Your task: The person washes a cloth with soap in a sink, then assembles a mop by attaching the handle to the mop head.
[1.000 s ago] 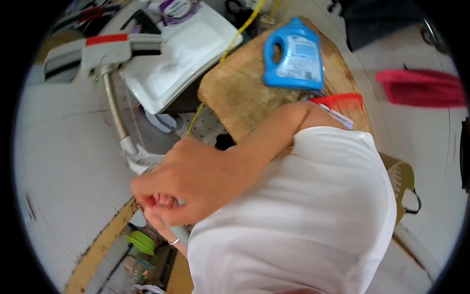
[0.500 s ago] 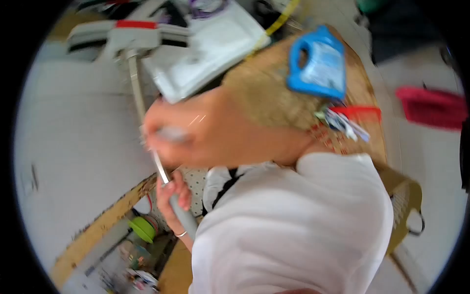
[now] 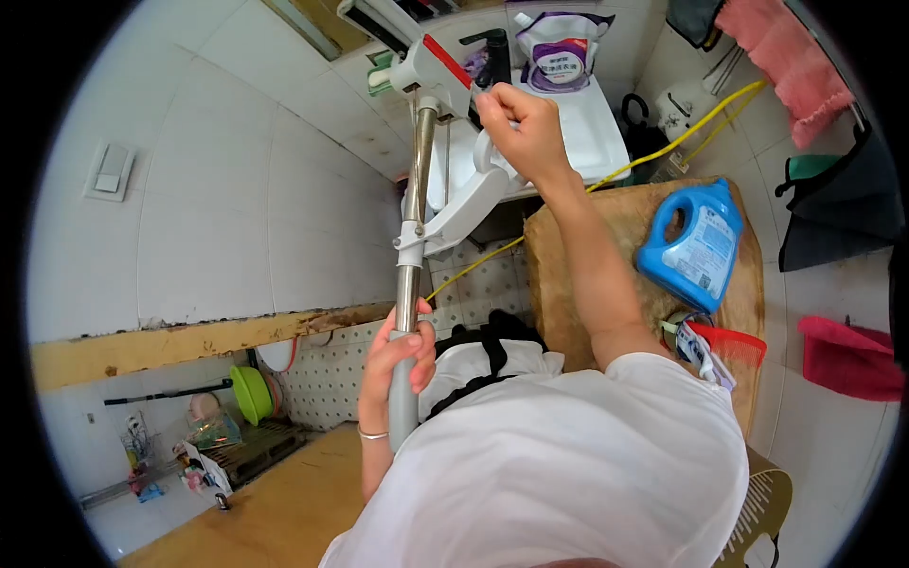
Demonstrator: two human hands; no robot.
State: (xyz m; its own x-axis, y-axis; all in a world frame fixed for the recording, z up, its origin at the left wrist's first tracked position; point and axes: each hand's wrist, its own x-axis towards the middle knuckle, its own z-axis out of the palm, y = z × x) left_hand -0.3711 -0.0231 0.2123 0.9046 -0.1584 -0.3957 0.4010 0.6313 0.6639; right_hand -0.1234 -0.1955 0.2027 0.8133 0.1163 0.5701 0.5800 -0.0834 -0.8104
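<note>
I hold a squeeze mop [image 3: 413, 204] upright in front of me, its head raised away from me. My left hand [image 3: 398, 360], with a bracelet at the wrist, is wrapped round the grey grip [image 3: 400, 402] at the lower end of the metal pole. A white curved lever [image 3: 464, 213] stands out from the pole. At its far end my right hand [image 3: 525, 131] is closed on the lever's handle. The white mop head [image 3: 417, 68] has a red strip along one side; its underside is hidden from me.
Behind the right hand is a white sink [image 3: 592, 123] with a detergent pouch [image 3: 557, 55] and a black tap [image 3: 492, 57]. A blue detergent jug [image 3: 694, 244] stands on a wooden board [image 3: 597, 237] at right. A yellow hose [image 3: 682, 140] crosses behind. A wall switch [image 3: 110, 171] is at left.
The view has swung and sharpened. My right hand, blurred beside the pole before, is now farther out on the lever, which shows clearly. My left hand keeps its hold on the grip.
</note>
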